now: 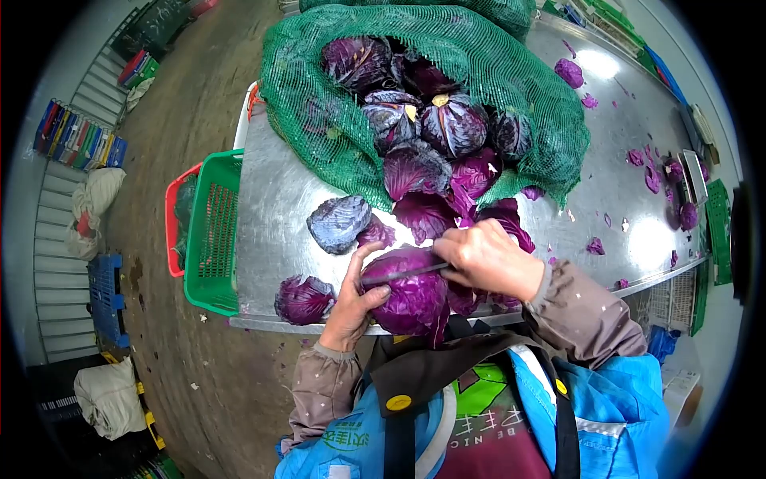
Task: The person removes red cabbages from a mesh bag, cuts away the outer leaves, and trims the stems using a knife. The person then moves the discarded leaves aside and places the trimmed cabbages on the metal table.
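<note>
A red cabbage (411, 305) rests at the front edge of the metal table, close to my body. Fingers and thumb of my left hand (349, 307) are wrapped round its left side. In my right hand (488, 259) is a knife (403, 274), its dark blade lying across the top of the cabbage. Loose outer leaves (424, 217) lie just beyond the cabbage, with a pale bluish leaf (339, 223) and a purple leaf (305, 300) to the left. Further back, a green mesh bag (307, 128) lies with its mouth towards me, showing several red cabbages (455, 126).
The metal table (267, 231) carries leaf scraps (595, 246) on its right side. Off its left edge stand a green crate (211, 239) and a red crate (172, 227). A blue pallet (106, 297) and stacked coloured crates (80, 136) line the left wall.
</note>
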Available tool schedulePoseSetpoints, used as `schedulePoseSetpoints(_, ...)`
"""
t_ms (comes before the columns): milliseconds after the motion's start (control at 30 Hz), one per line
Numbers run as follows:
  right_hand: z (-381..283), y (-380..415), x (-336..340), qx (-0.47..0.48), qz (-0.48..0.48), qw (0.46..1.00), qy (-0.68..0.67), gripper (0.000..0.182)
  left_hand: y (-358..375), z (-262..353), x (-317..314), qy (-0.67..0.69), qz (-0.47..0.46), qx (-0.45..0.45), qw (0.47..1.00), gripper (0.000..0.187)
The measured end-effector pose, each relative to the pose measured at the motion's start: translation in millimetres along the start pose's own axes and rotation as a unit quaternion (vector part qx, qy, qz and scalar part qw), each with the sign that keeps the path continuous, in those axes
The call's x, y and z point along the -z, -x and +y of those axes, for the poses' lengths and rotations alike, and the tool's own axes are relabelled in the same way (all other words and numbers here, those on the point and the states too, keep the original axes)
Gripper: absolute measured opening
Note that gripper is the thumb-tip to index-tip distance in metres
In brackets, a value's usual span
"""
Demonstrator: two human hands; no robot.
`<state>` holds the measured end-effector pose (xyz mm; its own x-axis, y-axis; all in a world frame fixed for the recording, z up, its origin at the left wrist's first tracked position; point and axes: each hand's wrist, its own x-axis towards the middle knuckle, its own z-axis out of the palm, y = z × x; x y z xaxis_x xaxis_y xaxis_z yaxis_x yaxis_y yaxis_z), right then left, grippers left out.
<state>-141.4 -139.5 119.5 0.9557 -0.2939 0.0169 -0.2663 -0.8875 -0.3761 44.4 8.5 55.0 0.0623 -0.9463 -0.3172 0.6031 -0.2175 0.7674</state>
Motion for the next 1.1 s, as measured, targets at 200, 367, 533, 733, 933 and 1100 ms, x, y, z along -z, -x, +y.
schedulePoseSetpoints(200, 36.9, 7.6, -14.2, -0.215, 0.133, 0.967, -0.033, 0.029, -4.4, -17.9, 10.3, 0.148, 0.083, -0.027, 0.985, 0.066)
schedulePoseSetpoints(367, -24.6, 8.9, -23.3, -0.162, 0.073, 0.971, -0.162, 0.066, -10.2, -23.6, 13.7, 0.158, 0.149, -0.062, 0.974, 0.059)
schedulePoseSetpoints(533, -2.8, 11.8, -23.2, -0.205, 0.048, 0.966, -0.15, 0.035, -5.7, -21.7, 14.0, 0.24, 0.179, -0.037, 0.953, 0.055)
schedulePoseSetpoints(733, 53.2, 13.2, 2.7, -0.256, 0.192, 0.947, -0.023, 0.044, -0.1, -28.8, 21.6, 0.276, 0.105, 0.011, 0.955, 0.071)
schedulePoseSetpoints(933, -8.7, -8.2, -5.8, -0.065, 0.138, 0.964, -0.219, 0.051, -7.1, -30.3, 13.3, 0.315, 0.027, 0.008, 0.949, 0.073)
schedulePoseSetpoints(1100, -18.5, -7.1, 17.1, -0.009, 0.072, 0.994, -0.082, 0.032, -6.5, -38.1, 16.3, 0.272, 0.008, -0.011, 0.962, 0.063)
